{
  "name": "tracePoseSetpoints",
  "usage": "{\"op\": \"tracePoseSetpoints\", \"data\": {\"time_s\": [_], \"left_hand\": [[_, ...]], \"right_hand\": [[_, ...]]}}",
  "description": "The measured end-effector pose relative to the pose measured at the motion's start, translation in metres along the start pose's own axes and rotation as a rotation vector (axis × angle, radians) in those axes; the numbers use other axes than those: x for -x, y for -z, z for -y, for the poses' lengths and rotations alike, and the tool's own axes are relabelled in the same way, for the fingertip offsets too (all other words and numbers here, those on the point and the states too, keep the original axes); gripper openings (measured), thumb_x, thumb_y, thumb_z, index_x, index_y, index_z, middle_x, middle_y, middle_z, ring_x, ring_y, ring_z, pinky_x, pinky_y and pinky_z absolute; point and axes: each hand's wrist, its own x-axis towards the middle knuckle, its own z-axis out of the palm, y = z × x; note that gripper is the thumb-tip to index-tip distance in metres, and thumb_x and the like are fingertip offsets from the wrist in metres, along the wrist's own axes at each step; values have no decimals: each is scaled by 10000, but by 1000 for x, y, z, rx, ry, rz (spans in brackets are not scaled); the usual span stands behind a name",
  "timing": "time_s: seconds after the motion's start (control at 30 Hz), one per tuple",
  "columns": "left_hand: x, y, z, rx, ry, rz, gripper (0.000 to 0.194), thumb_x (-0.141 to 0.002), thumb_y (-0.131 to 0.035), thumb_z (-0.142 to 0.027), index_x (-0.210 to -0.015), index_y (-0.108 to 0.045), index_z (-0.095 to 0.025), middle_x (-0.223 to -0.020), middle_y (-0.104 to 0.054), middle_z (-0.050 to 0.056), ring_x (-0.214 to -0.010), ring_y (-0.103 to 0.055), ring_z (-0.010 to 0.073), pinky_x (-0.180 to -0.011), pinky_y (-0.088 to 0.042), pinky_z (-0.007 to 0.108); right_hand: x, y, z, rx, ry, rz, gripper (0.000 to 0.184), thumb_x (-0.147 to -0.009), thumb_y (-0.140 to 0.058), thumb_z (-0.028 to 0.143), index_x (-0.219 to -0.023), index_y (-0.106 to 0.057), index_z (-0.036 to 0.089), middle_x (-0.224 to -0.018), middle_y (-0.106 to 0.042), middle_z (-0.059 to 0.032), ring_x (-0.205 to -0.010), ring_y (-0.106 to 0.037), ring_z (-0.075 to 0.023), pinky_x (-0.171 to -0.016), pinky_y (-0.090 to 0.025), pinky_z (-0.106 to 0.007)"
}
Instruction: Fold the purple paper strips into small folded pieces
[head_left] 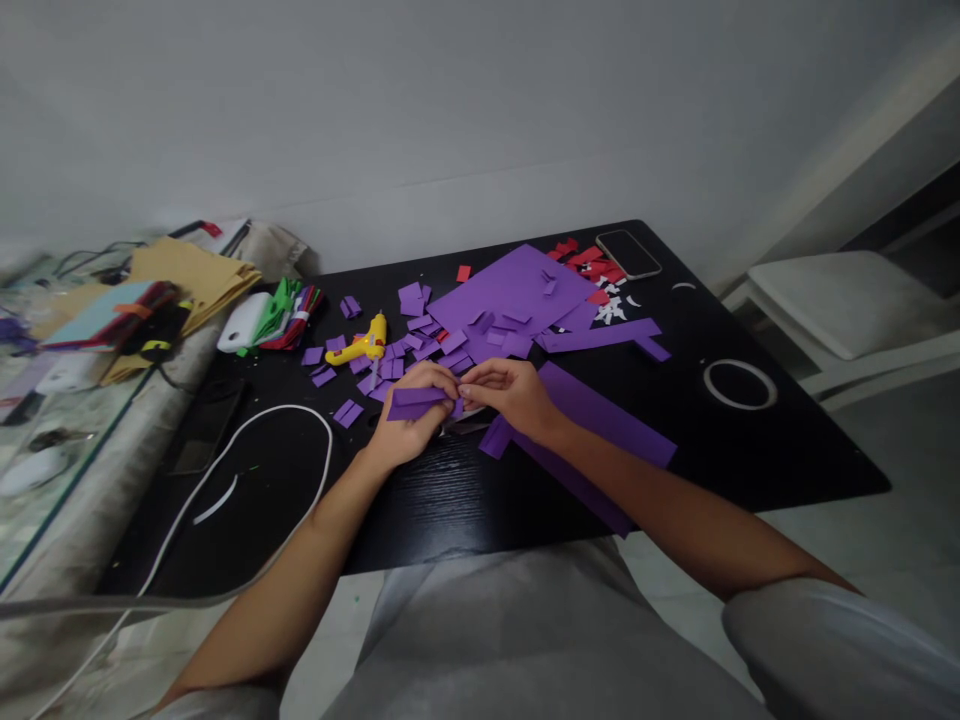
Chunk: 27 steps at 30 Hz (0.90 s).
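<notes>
My left hand [418, 412] is closed round a folded purple paper strip [412, 402], which lies across its back and fingers. The fingertips of my right hand [510, 392] pinch together on the end of purple paper by my left thumb; whether it is the same strip is hidden by the fingers. Many small folded purple paper pieces [454, 341] are scattered just beyond my hands. Among them lies a yellow glue gun [361, 343]. A large purple sheet [517, 285] lies behind, and a long purple strip [600, 420] passes under my right forearm.
Red paper scraps [589, 258], white scraps [613, 304] and a phone [628, 254] lie at the back right of the black table [442, 510]. A tape roll [740, 385] is at right. At left are a white cable [326, 440], coloured paper bundles [285, 312] and envelopes [187, 275].
</notes>
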Motion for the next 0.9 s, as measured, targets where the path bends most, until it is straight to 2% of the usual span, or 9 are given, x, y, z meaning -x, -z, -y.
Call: {"op": "tracePoseSetpoints", "data": {"time_s": [0.2, 0.33, 0.5, 0.73, 0.9], "left_hand": [[2, -3, 5, 12, 52, -53, 76, -905, -605, -255, -911, -669, -215, -952, -674, 67, -950, -640, 241, -894, -514, 415], [6, -6, 9, 39, 123, -102, 102, -926, -624, -279, -986, -664, -208, -963, -676, 61, -935, -643, 219, -850, -514, 364], [8, -8, 11, 61, 166, -129, 134, -929, -659, -322, -988, -666, -202, -945, -684, 53, -903, -660, 203, -807, -532, 332], [3, -7, 7, -65, 36, -221, 131, -919, -678, -323, -983, -711, -214, -1002, -692, 66, -992, -662, 226, -925, -537, 397], [4, -5, 6, -97, 16, -180, 123, -923, -626, -242, -1006, -714, -222, -988, -719, 54, -981, -660, 229, -915, -525, 403]], "right_hand": [[0, 0, 3, 1, -9, -10, 357, -591, -917, 399, -803, -748, 166, -704, -751, -12, -645, -721, -157, -747, -656, -342], [1, 0, 3, -2, -7, -12, 350, -596, -919, 392, -805, -748, 169, -714, -750, -8, -667, -727, -160, -764, -655, -344], [1, -1, 3, -26, -16, -19, 351, -589, -923, 379, -805, -747, 165, -730, -753, -11, -685, -735, -162, -779, -653, -346], [2, -1, 3, -38, -23, -37, 363, -585, -931, 374, -832, -761, 170, -777, -772, -30, -724, -753, -184, -806, -653, -369], [1, 0, 1, -33, -27, -31, 353, -584, -927, 372, -823, -759, 174, -756, -769, -22, -712, -753, -183, -796, -654, -367]]}}
